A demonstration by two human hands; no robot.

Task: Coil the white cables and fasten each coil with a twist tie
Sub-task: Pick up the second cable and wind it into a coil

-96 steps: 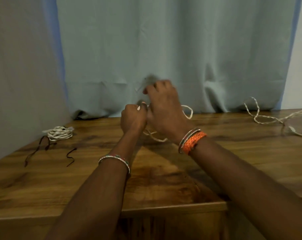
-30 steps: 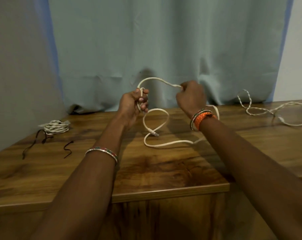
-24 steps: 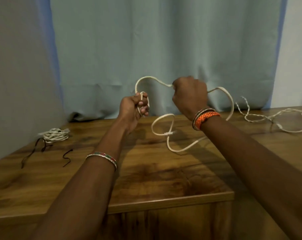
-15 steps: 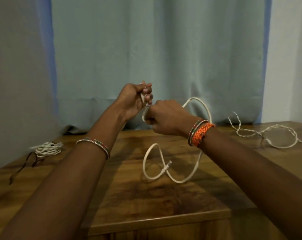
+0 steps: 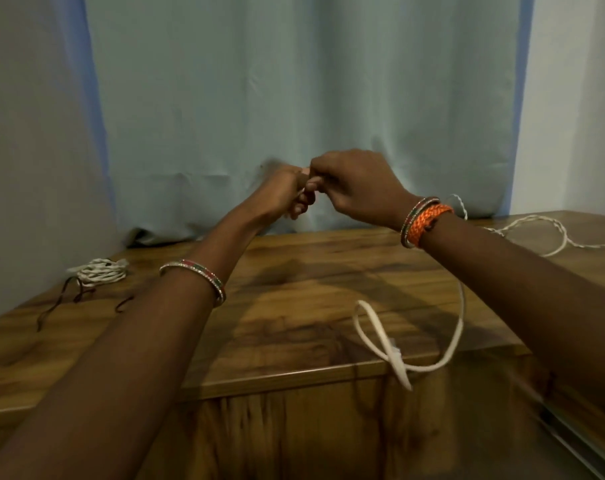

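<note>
Cable [image 5: 458, 336], white and flat-looking, hangs from the raised hands and drops in a long slack loop over the front edge of the wooden table [image 5: 294, 306], its plug end [image 5: 396, 355] crossing the loop just past that edge. The left hand [image 5: 283, 195] has its fingers curled round the gathered turns, a short pale stretch showing between them, though how many turns it holds is hidden. The right hand [image 5: 356, 188] is pressed close against it, fingers curled and pinching the cable where it feeds into the coil. The trailing loop looks limp and smooth, so I judge it could snag on the table's edge or kink where the plug crosses it, and a hard pull could then drag turns out of the left hand. At the far left lies a finished coil [image 5: 102, 271], ribbed in look and bundled tight, with thin dark twist ties [image 5: 56, 303] lying just beside it, wiry and bent. Far right, another white cable [image 5: 536, 230], twisted or braided in look, sprawls uncoiled on the glossy, streaky wood. Behind hangs a pale blue curtain [image 5: 294, 98], soft and faintly creased. Both wrists carry bangles [image 5: 195, 271], the right an orange braided band [image 5: 427, 223] too.
</note>
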